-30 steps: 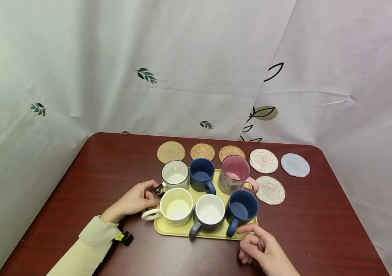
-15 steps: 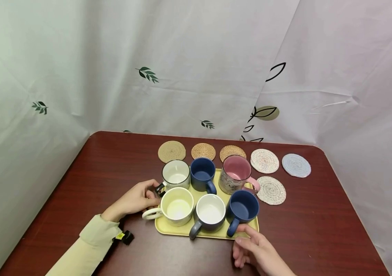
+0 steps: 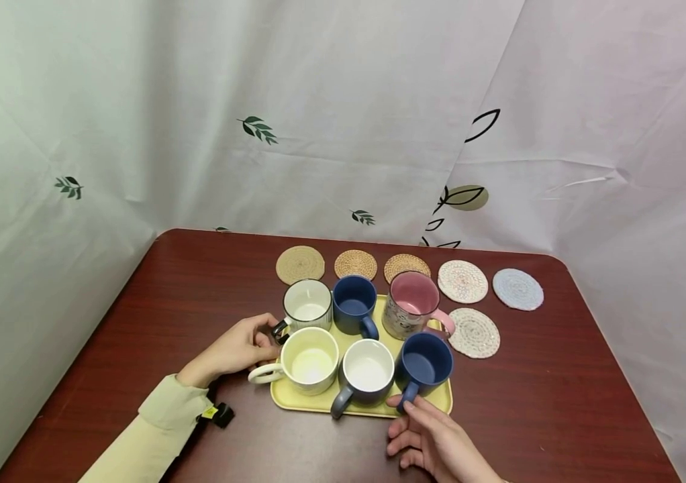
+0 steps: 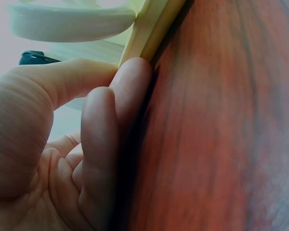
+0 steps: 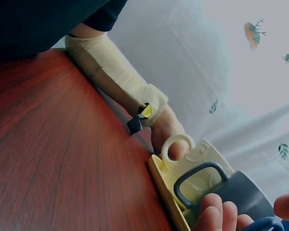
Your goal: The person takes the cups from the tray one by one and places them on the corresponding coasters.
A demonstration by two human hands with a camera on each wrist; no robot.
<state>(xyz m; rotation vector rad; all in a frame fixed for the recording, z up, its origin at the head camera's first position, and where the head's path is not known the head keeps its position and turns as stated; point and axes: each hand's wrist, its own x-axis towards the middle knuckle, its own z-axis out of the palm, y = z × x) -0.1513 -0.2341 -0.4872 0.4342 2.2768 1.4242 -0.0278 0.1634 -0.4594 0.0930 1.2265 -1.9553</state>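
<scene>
My left hand pinches the left edge of a yellow tray between thumb and fingers; the left wrist view shows the fingertips at its rim. My right hand holds the handle of the front-right blue mug, which stands upright on the tray. Also in the front row are a cream mug and a dark grey mug with white inside. Behind them stand a white mug with dark rim and handle, another blue mug and a patterned pink-lined mug.
Along the far side of the dark red table lie round woven coasters, among them a tan one and a pale blue one. A speckled coaster lies right of the tray. White curtains surround the table.
My right hand has moved left from beside the front-right blue mug and taken hold of its handle. My left hand, the tray and the mugs have stayed in place.
</scene>
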